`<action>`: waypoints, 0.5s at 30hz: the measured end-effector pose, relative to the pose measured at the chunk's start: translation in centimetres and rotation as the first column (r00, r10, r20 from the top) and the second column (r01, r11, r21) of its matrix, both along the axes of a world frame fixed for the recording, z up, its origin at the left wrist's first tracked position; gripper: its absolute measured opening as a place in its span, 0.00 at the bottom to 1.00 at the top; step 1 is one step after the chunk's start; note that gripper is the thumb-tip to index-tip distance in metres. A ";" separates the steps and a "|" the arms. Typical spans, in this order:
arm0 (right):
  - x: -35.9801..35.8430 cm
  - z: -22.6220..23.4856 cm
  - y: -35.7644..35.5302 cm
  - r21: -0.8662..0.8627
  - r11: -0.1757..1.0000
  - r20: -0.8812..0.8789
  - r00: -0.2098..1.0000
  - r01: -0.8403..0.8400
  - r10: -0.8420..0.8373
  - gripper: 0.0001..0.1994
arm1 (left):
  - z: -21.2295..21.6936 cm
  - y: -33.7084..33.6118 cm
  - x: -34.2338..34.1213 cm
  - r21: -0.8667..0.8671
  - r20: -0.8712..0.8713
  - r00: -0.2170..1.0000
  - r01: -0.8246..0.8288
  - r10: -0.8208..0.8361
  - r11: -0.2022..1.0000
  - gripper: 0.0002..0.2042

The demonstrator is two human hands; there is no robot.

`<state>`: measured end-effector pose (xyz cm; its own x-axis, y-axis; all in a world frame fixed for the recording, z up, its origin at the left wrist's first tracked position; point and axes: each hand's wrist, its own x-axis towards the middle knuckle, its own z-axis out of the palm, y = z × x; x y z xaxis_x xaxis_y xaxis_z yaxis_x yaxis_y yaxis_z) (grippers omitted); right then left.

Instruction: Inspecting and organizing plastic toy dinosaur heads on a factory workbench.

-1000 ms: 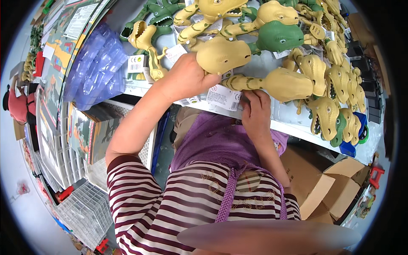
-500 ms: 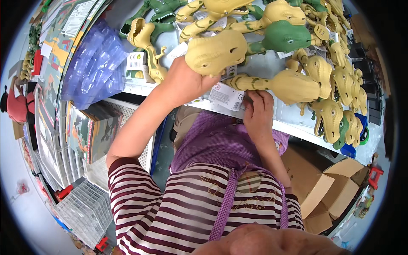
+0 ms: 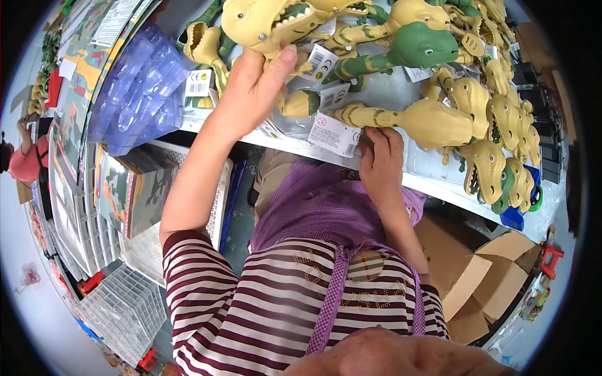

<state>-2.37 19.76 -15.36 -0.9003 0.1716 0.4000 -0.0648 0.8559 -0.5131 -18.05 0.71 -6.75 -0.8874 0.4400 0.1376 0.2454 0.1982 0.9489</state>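
A tan toy dinosaur (image 3: 260,22) with an open, toothed mouth is in my left hand (image 3: 248,94). My thumb lies along its near side, and its head points up and away from me. My palm and fingers hide part of its body. At the near table edge my right hand (image 3: 381,160) has its fingers bent, with the tips against the end of a white card tag (image 3: 334,134). What lies under those fingertips is hidden. Just beyond them a tan dinosaur (image 3: 433,123) with a striped tail lies on its side. A green-headed dinosaur (image 3: 421,49) lies farther back.
Several tan and green dinosaurs crowd the white table (image 3: 433,178) to the right. Clear bluish plastic trays (image 3: 141,94) are piled at the left, above printed boxes (image 3: 128,191). An open cardboard box (image 3: 483,282) stands low at the right. Another person (image 3: 28,160) is at far left.
My left hand has moved up and left with the dinosaur, turning it so its toothed mouth shows. The right hand has stayed at the table edge, while the tag beside it has shifted slightly.
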 end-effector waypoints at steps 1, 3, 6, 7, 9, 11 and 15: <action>0.0 0.0 0.0 -0.003 1.000 0.006 1.000 -0.001 0.001 0.18 | -0.1 0.0 -0.1 0.000 -0.001 1.000 0.003 -0.003 1.000 0.18; 0.0 0.0 0.0 -0.006 1.000 0.002 1.000 -0.001 0.001 0.18 | -0.3 -0.6 -0.2 -0.066 0.027 0.998 0.054 -0.052 0.996 0.18; 0.0 0.0 0.0 -0.009 1.000 -0.002 1.000 -0.004 0.004 0.18 | -0.8 -0.5 0.1 -0.120 0.011 0.993 0.120 -0.120 0.985 0.17; 0.0 0.0 0.0 -0.010 1.000 -0.004 1.000 -0.009 0.008 0.18 | -1.0 -0.2 0.3 -0.186 -0.103 0.985 0.120 -0.141 0.975 0.17; -0.1 -0.1 0.0 -0.005 1.000 -0.011 1.000 -0.010 0.010 0.18 | -0.7 0.4 0.7 -0.177 -0.090 0.988 0.108 -0.126 0.978 0.17; 0.0 -0.1 0.0 0.000 1.000 -0.021 1.000 -0.012 0.012 0.18 | -0.3 1.2 0.9 -0.255 -0.165 0.969 0.136 -0.182 0.957 0.17; 0.0 -0.2 0.0 -0.007 1.000 -0.017 1.000 -0.009 0.009 0.18 | -0.1 2.2 1.2 -0.404 -0.211 0.950 0.129 -0.229 0.906 0.18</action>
<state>-2.42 19.78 -15.52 -0.8951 0.1659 0.4139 -0.0814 0.8518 -0.5175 -16.88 2.92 -6.89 -0.7474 0.6512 0.1320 0.5282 0.4618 0.7126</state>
